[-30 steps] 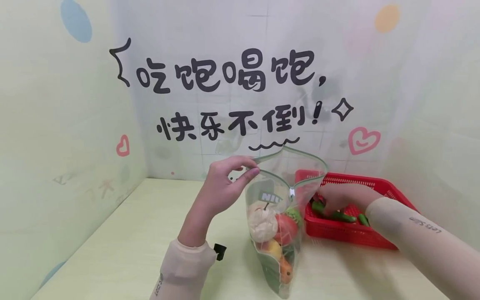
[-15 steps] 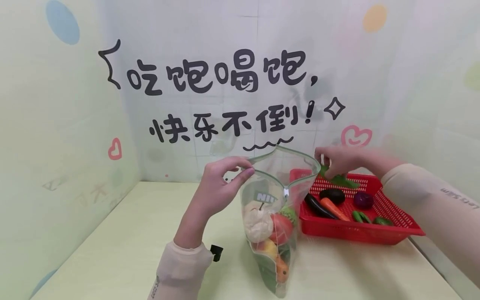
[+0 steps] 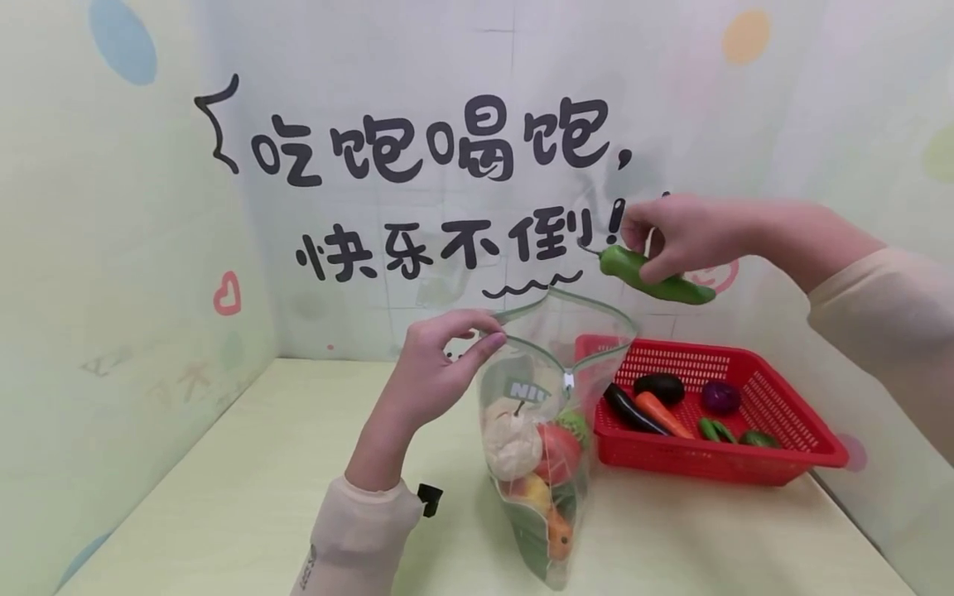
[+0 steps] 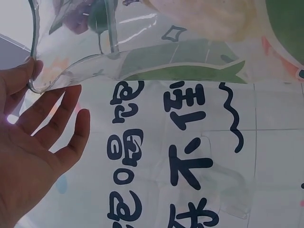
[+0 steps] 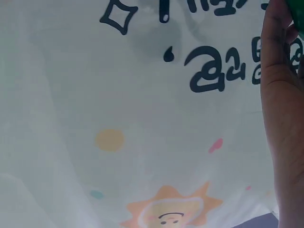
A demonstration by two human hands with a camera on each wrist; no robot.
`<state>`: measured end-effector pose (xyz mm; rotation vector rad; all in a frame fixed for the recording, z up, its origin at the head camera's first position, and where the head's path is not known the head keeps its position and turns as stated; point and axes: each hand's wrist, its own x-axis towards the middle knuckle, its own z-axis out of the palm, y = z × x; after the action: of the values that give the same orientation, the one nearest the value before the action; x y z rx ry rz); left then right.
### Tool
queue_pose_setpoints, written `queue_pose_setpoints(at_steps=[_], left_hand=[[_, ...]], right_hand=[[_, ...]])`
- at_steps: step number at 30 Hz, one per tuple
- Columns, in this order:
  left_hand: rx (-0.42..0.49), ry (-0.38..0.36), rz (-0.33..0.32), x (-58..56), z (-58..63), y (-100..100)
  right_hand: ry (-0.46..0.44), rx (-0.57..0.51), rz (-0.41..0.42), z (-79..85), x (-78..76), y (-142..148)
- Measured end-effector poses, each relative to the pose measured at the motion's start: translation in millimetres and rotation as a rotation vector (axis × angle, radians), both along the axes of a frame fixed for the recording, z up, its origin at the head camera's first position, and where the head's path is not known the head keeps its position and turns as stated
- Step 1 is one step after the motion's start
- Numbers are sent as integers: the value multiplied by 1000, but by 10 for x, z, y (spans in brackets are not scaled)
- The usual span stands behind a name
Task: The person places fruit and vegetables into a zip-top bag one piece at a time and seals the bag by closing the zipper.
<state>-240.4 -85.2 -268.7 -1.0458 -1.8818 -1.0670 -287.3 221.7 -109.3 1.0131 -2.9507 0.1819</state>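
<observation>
Green pepper (image 3: 674, 289) in mid-air, pinched between thumb and fingers of the right hand (image 3: 674, 236), above and to the right of the clear bag's (image 3: 534, 348) spread mouth. Long axis nearly level, stem end pointing left, toward the bag's side; tip slightly lower. Farther from the pepper, left hand (image 3: 443, 364) pinching the bag's left edge. Lower right, red basket (image 3: 701, 462) with eggplant (image 3: 635, 411) and carrot (image 3: 663, 415).

- Desk (image 3: 253, 488): pale yellow; back and side edges in view, near edge cut off.
- Basket (image 3: 693, 465): red, near the desk's back right corner.
- Bag (image 3: 553, 382): clear, upright, about midway between the side edges, just left of the basket.
</observation>
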Motion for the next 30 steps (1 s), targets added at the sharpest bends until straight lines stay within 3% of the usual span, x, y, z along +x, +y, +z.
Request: queue_pose_setpoints(at_steps=[6, 14, 18, 24, 30], left_hand=[[-3, -5, 13, 51, 34, 0], [-1, 9, 8, 305, 199, 46], [-2, 4, 8, 338, 226, 45], [2, 5, 12, 344, 216, 35], [1, 17, 11, 228, 138, 8]], right_hand=[[5, 55, 67, 126, 211, -353], [-114, 153, 162, -40, 418, -767], [-134, 184, 191, -118, 433, -858], [-139, 220, 155, -191, 409, -839], [-145, 237, 96, -209, 301, -663]])
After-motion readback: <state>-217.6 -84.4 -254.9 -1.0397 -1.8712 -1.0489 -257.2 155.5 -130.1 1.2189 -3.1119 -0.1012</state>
